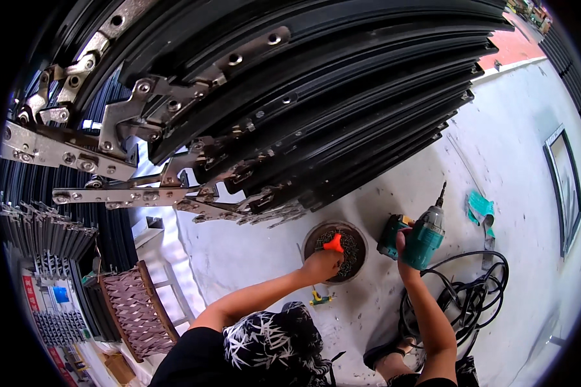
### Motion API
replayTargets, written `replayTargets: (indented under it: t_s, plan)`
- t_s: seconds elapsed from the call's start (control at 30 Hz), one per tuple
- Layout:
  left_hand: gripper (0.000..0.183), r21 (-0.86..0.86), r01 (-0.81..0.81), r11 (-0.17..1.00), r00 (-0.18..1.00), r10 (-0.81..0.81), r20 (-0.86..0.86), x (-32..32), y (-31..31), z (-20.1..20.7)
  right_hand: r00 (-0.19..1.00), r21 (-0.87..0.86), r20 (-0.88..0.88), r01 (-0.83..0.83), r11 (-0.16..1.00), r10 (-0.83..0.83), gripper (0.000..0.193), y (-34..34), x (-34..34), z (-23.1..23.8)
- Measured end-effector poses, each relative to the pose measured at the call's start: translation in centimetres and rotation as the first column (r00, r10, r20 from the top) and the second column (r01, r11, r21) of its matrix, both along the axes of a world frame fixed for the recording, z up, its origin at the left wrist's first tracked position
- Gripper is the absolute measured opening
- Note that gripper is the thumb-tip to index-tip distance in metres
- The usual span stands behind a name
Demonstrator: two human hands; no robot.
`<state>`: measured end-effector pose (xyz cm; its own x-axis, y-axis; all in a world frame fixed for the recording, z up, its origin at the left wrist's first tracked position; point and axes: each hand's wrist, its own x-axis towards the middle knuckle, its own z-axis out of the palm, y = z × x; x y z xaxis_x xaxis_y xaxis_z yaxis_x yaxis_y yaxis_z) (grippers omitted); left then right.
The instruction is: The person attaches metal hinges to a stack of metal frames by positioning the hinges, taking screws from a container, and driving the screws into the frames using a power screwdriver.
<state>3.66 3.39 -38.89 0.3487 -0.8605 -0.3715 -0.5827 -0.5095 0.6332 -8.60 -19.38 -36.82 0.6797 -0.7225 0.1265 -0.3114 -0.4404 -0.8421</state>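
Note:
My left hand [323,266] reaches over a round bowl [363,259] of loose screws [348,263], its fingers curled down. A bright orange piece [334,242] shows just beyond these fingers; whether they grip it or pinch screws is hidden. My right hand [407,259] is wrapped round a teal cordless drill [426,240]. The drill's bit points up and away from me, and its battery end is to the left. Ahead of both hands is a stack of long black metal profiles [342,122], with silver hinge arms [122,193] sticking out at the left.
A coiled black cable [497,287] lies on the pale floor at right, near my foot [394,361]. Beyond it are a teal scrap [481,205] and a dark-framed panel [565,190]. A small yellow-green tool [319,298] sits below the bowl. A woven brown seat [139,313] stands at left.

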Motion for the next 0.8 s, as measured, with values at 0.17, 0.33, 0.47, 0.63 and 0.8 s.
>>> replayTargets:
  t_s: [0.17, 0.33, 0.47, 0.63, 0.8]
  plan:
    - [0.018, -0.273, 0.055, 0.960, 0.995, -0.076, -0.067, 0.1, 0.9, -1.2, 0.997, 0.107, 0.079, -0.003, 0.994, -0.006, 0.035, 1.0, 1.0, 2.6]
    - [0.008, -0.022, 0.146, 0.989, 0.936, -0.131, 0.326, -2.1, 0.5, -0.7, 0.996, 0.008, 0.085, 0.027, 1.000, -0.027, 0.034, 1.1, 0.4, 1.4]
    - [0.010, -0.042, 0.148, 0.988, 0.916, -0.121, 0.382, -3.1, 1.2, -0.7, 0.997, 0.028, 0.070, 0.032, 0.999, -0.034, 0.034, 1.5, 0.5, 2.5]
    - [0.015, -0.094, 0.139, 0.986, 0.949, -0.105, 0.297, -2.8, 1.2, -0.3, 0.990, 0.098, 0.136, 0.023, 0.995, -0.036, 0.033, 1.3, 0.5, 1.9]
    - [0.015, -0.057, 0.103, 0.993, 0.964, -0.086, 0.252, -2.9, 1.4, -1.5, 0.989, 0.072, 0.145, 0.027, 0.997, -0.038, 0.033, 1.3, 0.4, 1.7]
